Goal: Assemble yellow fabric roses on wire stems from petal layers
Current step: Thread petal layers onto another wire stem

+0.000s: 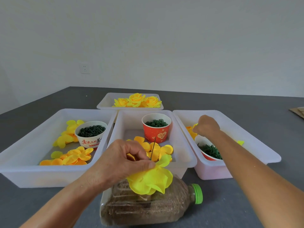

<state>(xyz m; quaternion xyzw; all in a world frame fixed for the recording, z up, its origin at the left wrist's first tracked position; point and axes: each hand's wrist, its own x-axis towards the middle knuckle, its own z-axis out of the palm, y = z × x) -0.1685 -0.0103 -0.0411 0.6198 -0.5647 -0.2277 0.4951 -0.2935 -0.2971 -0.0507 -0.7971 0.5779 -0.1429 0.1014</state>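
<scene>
- Nearest the camera: clear plastic bottle (148, 204) lying on its side on the grey table (246, 203), filled with brown granular material, green cap (197, 193) pointing right.
- Left hand (126, 160) just above the bottle; thumb and fingers pinch a thin green wire stem (153, 148) that stands nearly upright. Bright yellow petal layers (150, 180) bunch on the stem below the pinch, hanging over the bottle.
- Right hand (207, 125) reaches into the right tray (256, 139), fingers curled down onto a yellow petal piece (195, 125) near the tray's far left; contents of the grip cannot be resolved further.
- Right tray also holds a cup of green leaf parts (209, 151), partly hidden by the forearm.
- Middle tray (181, 145): red paper cup (156, 127) with dark green ring-shaped parts, loose orange-yellow petals (158, 148) in front of it.
- Left tray (32, 162): white printed cup (91, 134) of dark green pieces, yellow and orange petal piles (72, 156) around it.
- Far tray (107, 101): three finished yellow roses (136, 100), side by side.
- White wall behind, socket (85, 68) at left.
</scene>
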